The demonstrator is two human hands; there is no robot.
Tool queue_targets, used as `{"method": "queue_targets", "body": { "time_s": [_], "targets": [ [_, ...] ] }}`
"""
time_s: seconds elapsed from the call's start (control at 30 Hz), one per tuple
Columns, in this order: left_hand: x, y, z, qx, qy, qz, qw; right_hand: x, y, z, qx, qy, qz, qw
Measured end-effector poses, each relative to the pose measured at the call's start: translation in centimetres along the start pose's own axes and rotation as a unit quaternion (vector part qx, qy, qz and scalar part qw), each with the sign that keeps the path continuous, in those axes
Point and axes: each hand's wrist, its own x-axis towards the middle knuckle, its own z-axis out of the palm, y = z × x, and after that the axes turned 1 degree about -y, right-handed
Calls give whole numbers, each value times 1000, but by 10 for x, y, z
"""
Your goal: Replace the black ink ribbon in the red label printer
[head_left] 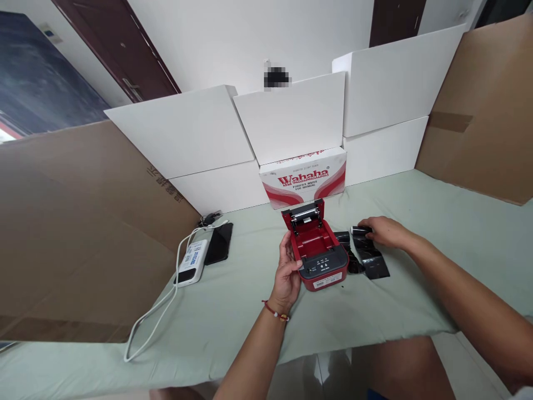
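Observation:
A red and dark grey label printer [322, 268] stands on the cloth with its lid raised, so the red inner bay shows no roll. My left hand [287, 272] is wrapped around the printer's left side, thumb on the front panel edge. To the right of the printer, my right hand [385, 230] has its fingers closed on the end of a rolled black glossy film [372, 261], whose loose part lies flat toward me. A second dark rolled piece [343, 239] lies between that film and the printer, partly hidden behind the printer.
Behind the printer stands a red and white Wahaha carton [303, 178] against white boxes [378, 100]. At left lie a white power bank [194, 261] with a looped white cable [141, 328] and a black phone [219, 243]. Brown cardboard panels [83, 222] flank the green cloth [241, 311].

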Motion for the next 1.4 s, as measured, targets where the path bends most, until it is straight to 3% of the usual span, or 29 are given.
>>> {"method": "queue_targets", "body": {
  "time_s": [0.13,0.23,0.33,0.47,0.6,0.7,0.9,1.17,1.27,1.33,1.4],
  "targets": [
    [0,1,0,0,12,-2,1000,-53,10,-26,51,15,-17,998],
    [0,1,-1,1,12,-2,1000,-102,4,-62,158,19,-179,971],
    [1,1,-2,-1,14,-2,1000,-119,-33,-83,165,31,-251,953],
    [1,1,-2,4,10,-2,1000,-83,-94,-72,95,25,-208,973],
    [1,0,-2,4,4,2,1000,-37,-127,-47,-7,2,-167,986],
    [1,-2,-2,-5,5,1,1000,-20,-138,-44,-40,-11,-154,987],
    [4,-3,-4,1,0,6,1000,-13,-162,-60,-104,-51,-157,981],
    [4,-4,-4,2,-4,13,1000,-5,-166,-44,-114,-81,-151,979],
    [3,-4,-6,5,-11,12,1000,-18,-155,-48,-5,-4,-202,979],
    [3,-3,-7,11,-14,14,1000,-22,-148,-48,108,128,-227,959],
    [3,-2,-8,17,-18,15,1000,-17,-141,-42,179,268,-227,919]
  ]
}}
